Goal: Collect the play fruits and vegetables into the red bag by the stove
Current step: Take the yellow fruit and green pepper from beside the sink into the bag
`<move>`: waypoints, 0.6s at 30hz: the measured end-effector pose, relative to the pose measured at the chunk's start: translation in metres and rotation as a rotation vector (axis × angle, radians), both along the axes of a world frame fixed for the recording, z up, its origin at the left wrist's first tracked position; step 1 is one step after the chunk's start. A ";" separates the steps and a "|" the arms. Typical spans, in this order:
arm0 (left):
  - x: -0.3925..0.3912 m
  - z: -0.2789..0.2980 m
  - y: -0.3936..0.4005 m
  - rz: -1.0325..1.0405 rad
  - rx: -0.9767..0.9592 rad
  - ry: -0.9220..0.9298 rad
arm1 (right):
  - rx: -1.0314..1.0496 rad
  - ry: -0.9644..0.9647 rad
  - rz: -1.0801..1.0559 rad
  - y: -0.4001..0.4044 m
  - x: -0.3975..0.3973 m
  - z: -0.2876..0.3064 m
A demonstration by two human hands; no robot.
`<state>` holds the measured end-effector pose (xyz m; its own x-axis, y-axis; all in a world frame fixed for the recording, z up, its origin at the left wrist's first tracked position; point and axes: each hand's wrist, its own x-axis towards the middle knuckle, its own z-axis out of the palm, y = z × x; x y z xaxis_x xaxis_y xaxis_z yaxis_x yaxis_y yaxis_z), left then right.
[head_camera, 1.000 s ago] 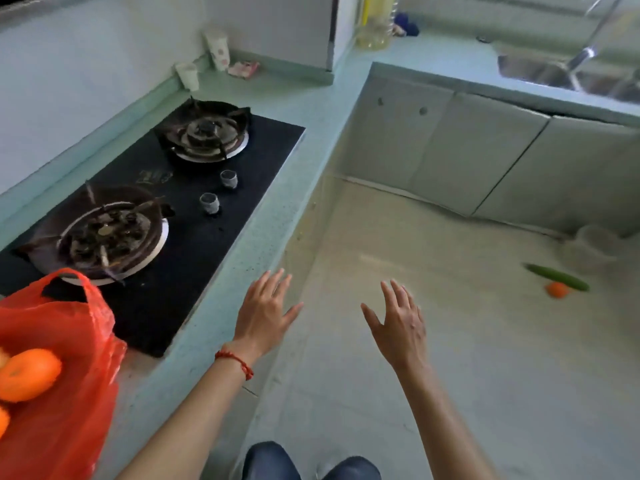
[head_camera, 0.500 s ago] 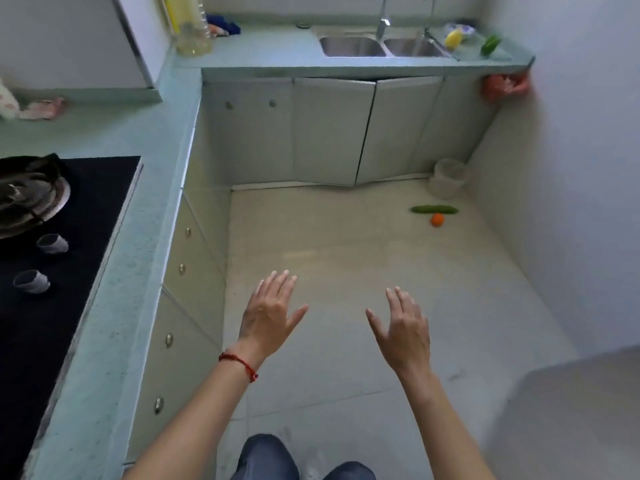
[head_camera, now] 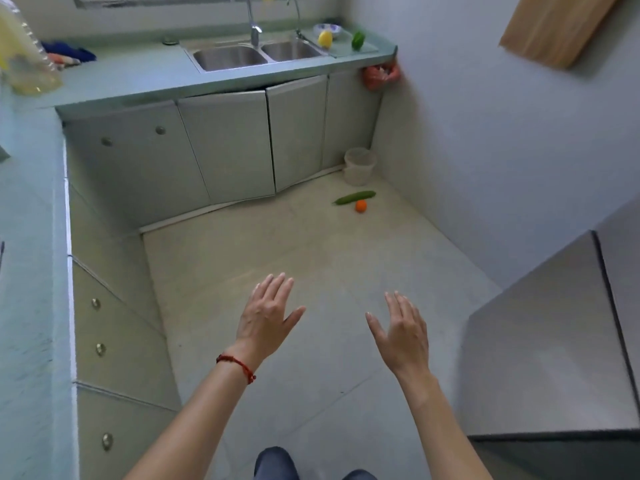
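Note:
A green play cucumber (head_camera: 354, 197) lies on the floor in the far right corner, with a small orange fruit (head_camera: 361, 205) touching its near side. On the counter right of the sink rest a yellow lemon (head_camera: 325, 38) and a green pepper (head_camera: 357, 40). My left hand (head_camera: 266, 315), with a red string at the wrist, and my right hand (head_camera: 401, 332) are held out over the floor, fingers spread, holding nothing. Both are well short of the floor items. The red bag by the stove is out of view.
A double steel sink (head_camera: 256, 55) with taps sits in the far counter. A pale bucket (head_camera: 359, 165) stands in the floor corner behind the cucumber. An orange-red bag (head_camera: 380, 76) hangs under the counter's right end. A grey cabinet (head_camera: 554, 341) juts in at right.
My view has swung right, away from the stove and the red bag toward the sink corner. The cucumber and orange now sit nearer the frame's middle. Both hands stay open.

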<state>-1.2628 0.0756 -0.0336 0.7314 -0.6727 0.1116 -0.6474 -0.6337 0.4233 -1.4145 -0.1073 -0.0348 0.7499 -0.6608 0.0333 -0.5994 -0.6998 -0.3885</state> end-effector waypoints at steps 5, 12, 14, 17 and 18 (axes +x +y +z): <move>0.032 -0.006 -0.005 -0.020 0.021 0.006 | 0.014 -0.020 -0.012 -0.003 0.030 -0.004; 0.082 -0.013 -0.035 -0.030 0.047 0.020 | 0.018 -0.010 -0.013 -0.033 0.081 -0.010; 0.102 -0.015 -0.051 -0.035 0.057 0.019 | 0.018 -0.014 -0.015 -0.050 0.101 -0.011; 0.136 -0.017 -0.086 -0.030 0.059 0.010 | 0.017 -0.022 -0.007 -0.084 0.135 -0.015; 0.149 -0.018 -0.100 -0.026 0.058 0.008 | 0.018 -0.023 -0.004 -0.098 0.148 -0.016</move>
<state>-1.1136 -0.0246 -0.0516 0.7145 -0.6965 0.0660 -0.6606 -0.6406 0.3916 -1.2662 -0.2055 -0.0509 0.7465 -0.6643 0.0388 -0.5927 -0.6903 -0.4149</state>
